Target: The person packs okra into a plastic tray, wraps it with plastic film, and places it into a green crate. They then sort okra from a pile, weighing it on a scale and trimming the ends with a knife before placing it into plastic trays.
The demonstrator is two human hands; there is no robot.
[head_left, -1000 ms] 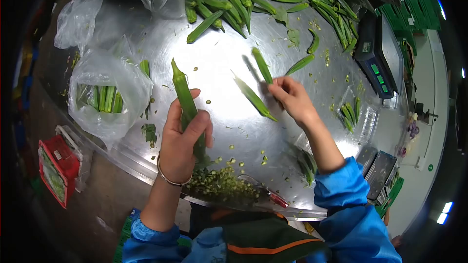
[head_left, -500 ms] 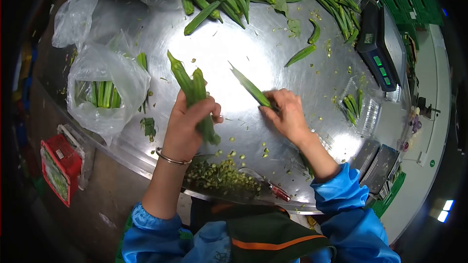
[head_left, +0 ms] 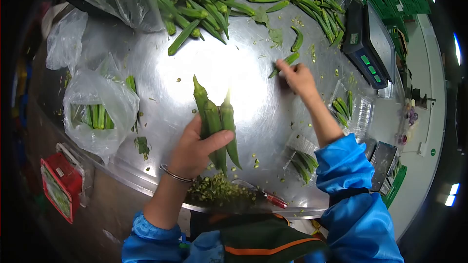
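Note:
My left hand is closed around three green okra pods, with their stem ends pointing up and away from me. My right hand reaches across the steel table, thumb and fingers closed on a single okra pod lying there. Just beyond it rests a curved okra pod. Farther back is a large heap of okra. Below my left hand lies a pile of cut okra trimmings, beside a knife with a red handle.
A plastic bag with okra stands at the left. Clear trays holding okra and more okra lie at the right, near a digital scale. A red crate is below the table's left edge.
The okra pod that was in my right hand is now with the other two in my left hand. My right hand has moved away from me to a pod on the table.

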